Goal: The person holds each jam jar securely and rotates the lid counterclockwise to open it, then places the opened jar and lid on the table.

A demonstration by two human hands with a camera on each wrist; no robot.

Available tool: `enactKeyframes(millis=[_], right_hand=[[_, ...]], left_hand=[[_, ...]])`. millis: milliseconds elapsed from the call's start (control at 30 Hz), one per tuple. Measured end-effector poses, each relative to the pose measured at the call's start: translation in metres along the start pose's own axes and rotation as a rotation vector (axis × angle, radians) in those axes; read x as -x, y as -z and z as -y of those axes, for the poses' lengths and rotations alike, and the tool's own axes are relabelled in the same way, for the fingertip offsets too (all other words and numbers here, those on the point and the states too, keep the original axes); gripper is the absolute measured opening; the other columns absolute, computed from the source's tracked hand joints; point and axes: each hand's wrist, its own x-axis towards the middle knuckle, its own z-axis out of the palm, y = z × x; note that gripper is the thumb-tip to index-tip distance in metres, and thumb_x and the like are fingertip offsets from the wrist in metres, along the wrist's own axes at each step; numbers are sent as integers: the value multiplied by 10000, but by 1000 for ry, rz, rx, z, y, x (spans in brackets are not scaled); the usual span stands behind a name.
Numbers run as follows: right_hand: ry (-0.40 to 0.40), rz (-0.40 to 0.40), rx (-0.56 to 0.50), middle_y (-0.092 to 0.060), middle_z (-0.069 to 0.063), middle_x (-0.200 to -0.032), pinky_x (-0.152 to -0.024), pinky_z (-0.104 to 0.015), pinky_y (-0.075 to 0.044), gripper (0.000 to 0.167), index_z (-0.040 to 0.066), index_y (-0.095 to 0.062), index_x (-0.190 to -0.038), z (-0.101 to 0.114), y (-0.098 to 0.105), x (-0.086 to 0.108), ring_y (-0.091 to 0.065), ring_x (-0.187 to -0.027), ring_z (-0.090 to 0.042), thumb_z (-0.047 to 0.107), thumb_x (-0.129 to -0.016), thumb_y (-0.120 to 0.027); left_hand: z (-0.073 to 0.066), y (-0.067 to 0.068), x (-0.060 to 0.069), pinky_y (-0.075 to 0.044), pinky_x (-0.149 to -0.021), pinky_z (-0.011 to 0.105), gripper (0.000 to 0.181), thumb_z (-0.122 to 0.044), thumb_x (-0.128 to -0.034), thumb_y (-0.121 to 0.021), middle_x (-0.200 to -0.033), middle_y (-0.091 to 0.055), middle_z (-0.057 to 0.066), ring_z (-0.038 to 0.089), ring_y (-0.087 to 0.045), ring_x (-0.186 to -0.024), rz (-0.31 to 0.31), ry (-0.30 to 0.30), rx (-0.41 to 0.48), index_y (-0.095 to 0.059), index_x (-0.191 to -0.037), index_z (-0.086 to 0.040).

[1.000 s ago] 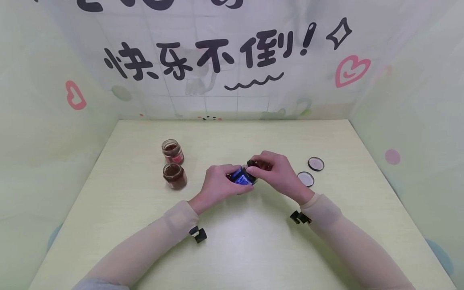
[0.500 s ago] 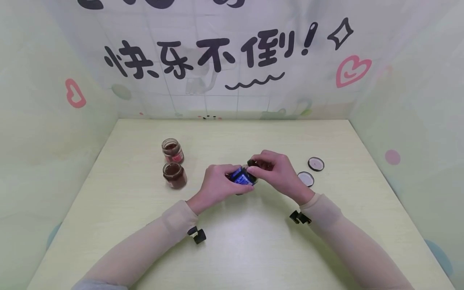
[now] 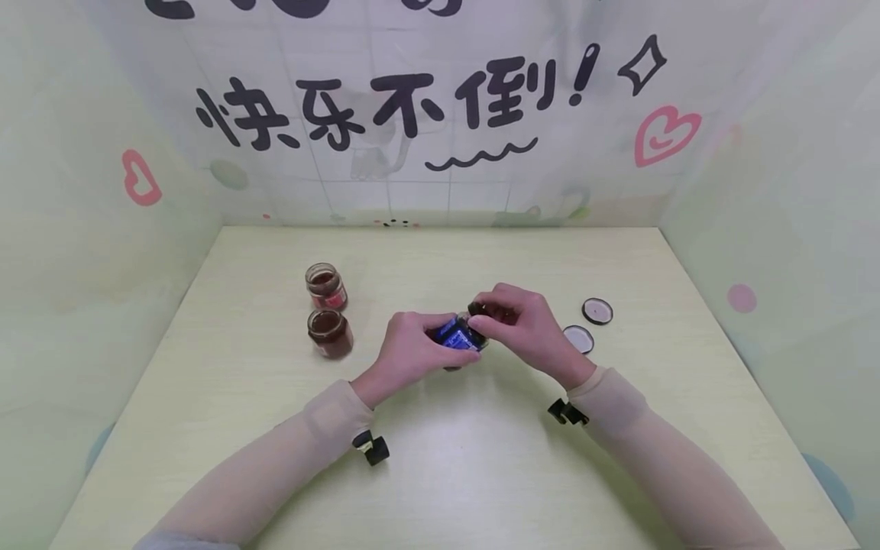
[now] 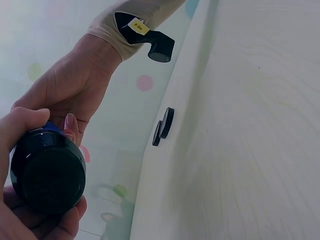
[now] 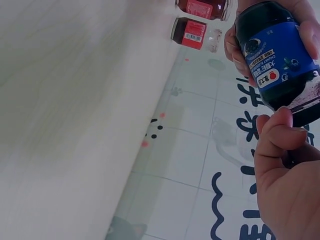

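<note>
My left hand (image 3: 412, 345) grips a glass jam jar (image 3: 457, 334) with a blue label, holding it tilted above the table. Dark contents fill the jar (image 5: 277, 55) in the right wrist view, where part of the glass near its neck looks clearer. The fingers and thumb of my right hand (image 3: 521, 322) are curled at the dark lid (image 5: 306, 116), which is on or against the jar's mouth. In the left wrist view the jar's dark base (image 4: 48, 177) faces the camera, and the lid is hidden.
Two open jam jars, one with a red label (image 3: 326, 289) and one nearer with brown-red contents (image 3: 331, 334), stand at the left of the table (image 3: 454, 458). Two loose lids lie right of my right hand, a farther lid (image 3: 597, 311) and a nearer lid (image 3: 579, 339). Printed walls enclose the table.
</note>
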Motion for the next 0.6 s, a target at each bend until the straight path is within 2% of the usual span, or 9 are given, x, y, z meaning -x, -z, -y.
enactKeyframes(millis=[233, 433, 500, 600], right_hand=[[21, 4, 11, -585, -110, -826, -581, -284, -434, 147, 20, -728, -1065, 1, 1, 0, -511, -686, -263, 62, -924, -719], [17, 9, 22, -592, -112, -835, -587, -293, -438, 151, 23, -727, -1068, 3, 2, 0, -515, -694, -265, 69, -924, -720], [13, 8, 18, -592, -108, -838, -590, -301, -437, 154, 33, -729, -1073, 0, 1, 0, -515, -701, -267, 76, -925, -722], [19, 4, 28, -598, -52, -845, -591, -299, -440, 160, 108, -740, -1082, -18, 0, 0, -520, -708, -225, 157, -929, -738]], left_hand=[[-3, 1, 1, -583, -641, 337, 617, -518, -618, -937, -958, -743, -72, 151, -697, -838, 4, 6, 39, -777, -1148, -246], [-4, 2, 2, -585, -640, 347, 622, -536, -602, -938, -953, -741, -62, 168, -696, -848, 23, 38, 66, -778, -1137, -263], [-3, 1, 2, -586, -644, 350, 620, -537, -603, -937, -955, -741, -56, 173, -696, -853, 30, 51, 76, -778, -1137, -265], [-2, 1, 2, -588, -648, 353, 617, -526, -612, -936, -968, -740, -44, 182, -696, -865, 39, 59, 91, -775, -1145, -260]])
